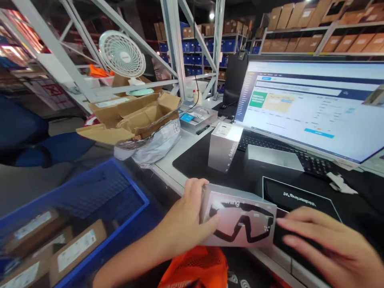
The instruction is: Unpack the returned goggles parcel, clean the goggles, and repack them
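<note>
A glasses box (240, 222), silver-grey with a picture of black-framed wraparound glasses, is held in front of me at the desk's edge. My left hand (192, 218) grips its left end, thumb across the front and fingers over the top. By the right end is my right hand (324, 240), its fingers stretched out and apart, tips at the box's edge. Whether they touch something dark there is hard to make out. Behind, on the black mat, lie a flat black box (300, 196) with white lettering, an upright silver box (223, 146) and a low silver box (274, 157).
A monitor (309, 108) and keyboard (315, 160) stand behind the boxes. Left are an opened cardboard carton (144, 116), a plastic bag (159, 144) and a fan (122, 54). A blue crate (141, 196) with labelled brown boxes sits lower left. Orange mesh fabric (195, 268) is below.
</note>
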The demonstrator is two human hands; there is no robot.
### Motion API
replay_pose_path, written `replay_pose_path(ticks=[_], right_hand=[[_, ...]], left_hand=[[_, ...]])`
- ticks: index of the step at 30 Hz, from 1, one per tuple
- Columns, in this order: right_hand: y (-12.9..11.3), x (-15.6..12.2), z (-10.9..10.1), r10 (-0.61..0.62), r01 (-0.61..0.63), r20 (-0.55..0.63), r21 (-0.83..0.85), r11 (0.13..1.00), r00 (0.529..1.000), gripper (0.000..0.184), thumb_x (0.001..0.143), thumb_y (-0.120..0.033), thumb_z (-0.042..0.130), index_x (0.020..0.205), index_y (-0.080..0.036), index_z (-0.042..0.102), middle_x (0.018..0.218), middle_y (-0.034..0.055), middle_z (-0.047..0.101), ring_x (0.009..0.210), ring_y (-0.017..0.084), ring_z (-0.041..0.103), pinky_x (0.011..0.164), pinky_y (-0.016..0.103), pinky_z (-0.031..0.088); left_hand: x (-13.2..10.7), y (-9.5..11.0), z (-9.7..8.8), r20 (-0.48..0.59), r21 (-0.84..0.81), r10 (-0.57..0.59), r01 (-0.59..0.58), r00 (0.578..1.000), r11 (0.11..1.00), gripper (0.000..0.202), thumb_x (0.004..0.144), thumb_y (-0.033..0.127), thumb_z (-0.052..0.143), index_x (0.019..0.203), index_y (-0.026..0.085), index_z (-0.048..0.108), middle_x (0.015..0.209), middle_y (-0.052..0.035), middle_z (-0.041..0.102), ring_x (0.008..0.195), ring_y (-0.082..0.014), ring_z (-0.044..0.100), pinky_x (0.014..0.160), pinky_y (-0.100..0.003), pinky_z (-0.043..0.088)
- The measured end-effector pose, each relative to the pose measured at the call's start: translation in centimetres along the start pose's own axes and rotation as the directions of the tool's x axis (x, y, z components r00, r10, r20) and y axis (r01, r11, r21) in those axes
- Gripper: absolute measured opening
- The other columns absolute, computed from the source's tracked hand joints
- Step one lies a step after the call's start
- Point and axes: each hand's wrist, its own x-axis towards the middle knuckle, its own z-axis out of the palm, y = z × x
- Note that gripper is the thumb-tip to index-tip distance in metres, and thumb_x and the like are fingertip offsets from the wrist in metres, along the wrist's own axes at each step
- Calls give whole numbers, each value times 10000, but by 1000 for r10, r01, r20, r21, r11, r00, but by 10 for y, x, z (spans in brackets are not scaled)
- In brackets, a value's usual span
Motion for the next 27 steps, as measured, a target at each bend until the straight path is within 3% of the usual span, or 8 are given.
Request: replay_pose_path(ticks=[2, 4, 8, 17, 21, 27], right_hand=[[-20, 24, 26, -105, 102, 39, 72, 992, 994, 188, 956, -215, 623, 1091, -217, 753, 937, 61, 708, 820, 148, 698, 682, 196, 610], [-30, 43, 46, -178, 179, -14, 131, 975, 984, 209, 962, -153, 598, 1120, -168, 734, 928, 73, 707, 824, 146, 680, 695, 229, 598], [-32, 60, 65, -211, 223, -120, 99, 970, 970, 184, 951, -123, 599, 1070, -128, 739, 864, 77, 702, 725, 148, 642, 613, 271, 564], [-31, 64, 68, -144, 161, -115, 155, 975, 983, 190, 889, -40, 644, 984, -151, 765, 850, 49, 719, 740, 133, 677, 621, 227, 567], [-31, 67, 67, -99, 115, -92, 186, 976, 991, 186, 885, -57, 659, 947, -193, 771, 805, 18, 717, 690, 120, 675, 596, 213, 557], [-35, 72, 68, -82, 92, -58, 220, 971, 995, 175, 916, -85, 624, 904, -191, 763, 771, 17, 701, 663, 121, 650, 572, 222, 530]], left_hand=[[1, 6, 0, -10, 48, 24, -24, 1000, 999, 684, 851, 473, 584, 1399, 248, 244, 1400, -155, 333, 1134, -315, 592, 1004, -532, 506], [1, 10, 1, -18, 82, 42, -41, 999, 996, 699, 849, 494, 578, 1401, 244, 232, 1407, -164, 315, 1112, -321, 605, 982, -547, 520], [0, 13, 4, -15, 112, 57, -55, 998, 992, 741, 828, 526, 587, 1409, 242, 226, 1405, -174, 297, 1090, -345, 616, 917, -568, 555], [0, 12, 7, -35, 133, 82, -76, 996, 988, 726, 820, 537, 588, 1401, 258, 255, 1376, -170, 320, 1049, -361, 639, 861, -580, 577], [0, 11, 8, -18, 151, 85, -81, 996, 985, 724, 835, 539, 562, 1407, 239, 235, 1371, -181, 309, 991, -341, 654, 846, -582, 580], [0, 9, 8, -22, 164, 101, -96, 995, 982, 701, 840, 511, 565, 1400, 237, 245, 1362, -183, 310, 1049, -366, 643, 842, -578, 584]])
